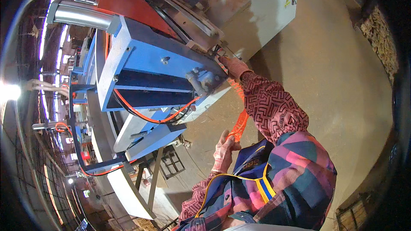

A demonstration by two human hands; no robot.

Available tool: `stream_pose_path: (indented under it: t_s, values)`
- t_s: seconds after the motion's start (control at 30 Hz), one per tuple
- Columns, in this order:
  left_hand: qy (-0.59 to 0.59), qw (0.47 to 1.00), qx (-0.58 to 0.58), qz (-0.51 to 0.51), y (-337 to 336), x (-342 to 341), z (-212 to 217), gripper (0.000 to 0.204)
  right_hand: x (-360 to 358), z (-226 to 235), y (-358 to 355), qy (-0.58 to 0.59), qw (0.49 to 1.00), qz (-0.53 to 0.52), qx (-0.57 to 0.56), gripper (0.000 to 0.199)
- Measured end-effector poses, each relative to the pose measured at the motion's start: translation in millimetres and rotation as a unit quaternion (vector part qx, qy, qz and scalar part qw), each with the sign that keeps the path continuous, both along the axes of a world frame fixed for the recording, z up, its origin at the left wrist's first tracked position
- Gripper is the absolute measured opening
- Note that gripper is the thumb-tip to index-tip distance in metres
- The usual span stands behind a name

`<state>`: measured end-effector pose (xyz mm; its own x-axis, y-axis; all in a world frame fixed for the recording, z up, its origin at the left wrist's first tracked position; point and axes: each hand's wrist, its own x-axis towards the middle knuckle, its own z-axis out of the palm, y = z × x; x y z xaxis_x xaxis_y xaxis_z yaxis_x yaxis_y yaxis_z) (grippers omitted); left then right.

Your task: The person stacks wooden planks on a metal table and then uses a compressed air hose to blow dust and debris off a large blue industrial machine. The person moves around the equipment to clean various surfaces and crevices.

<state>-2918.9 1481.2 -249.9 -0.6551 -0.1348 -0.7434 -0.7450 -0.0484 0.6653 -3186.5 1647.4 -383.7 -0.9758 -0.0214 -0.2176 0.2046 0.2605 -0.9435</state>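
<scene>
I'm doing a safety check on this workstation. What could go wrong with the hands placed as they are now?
The right hand reaches into the gap at the blue machine's edge, so it might get pinched if parts move. The left hand grips the orange coiled hose, which runs close by the patterned sleeve and might snag on it.

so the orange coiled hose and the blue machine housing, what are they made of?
Orange coiled hose: looks like flexible plastic, glossy and slightly translucent, held in springy coils by the left hand. Blue machine housing: probably painted metal, flat rigid panels with bolt heads showing.
</scene>
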Motion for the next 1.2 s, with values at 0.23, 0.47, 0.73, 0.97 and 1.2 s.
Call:
stream_pose_path:
  t_s: [0.23, 0.47, 0.73, 0.97, 1.2]
  values:
    - [0.028, 0.999, 0.015, 0.04, 32, -15, 2, 0.081, -30, 24, 12, 0.079, 0.99, 0.044, 0.109, 0.035]
    - [0.038, 0.999, -0.039, 0.001, 18, -8, 2, 0.07, -13, 74, 10, -0.012, 0.997, 0.077, 0.028, 0.047]
    - [0.037, 0.998, -0.018, -0.04, -2, 38, 23, 0.067, 17, 67, -16, -0.063, 0.993, -0.033, 0.098, 0.062]
    - [0.045, 0.997, 0.061, -0.032, -34, 74, 16, 0.064, 59, 95, -20, -0.124, 0.989, -0.069, 0.037, 0.066]
    - [0.086, 0.986, 0.146, 0.008, -32, 73, -20, 0.042, 46, 100, -4, -0.159, 0.983, -0.075, 0.05, 0.065]
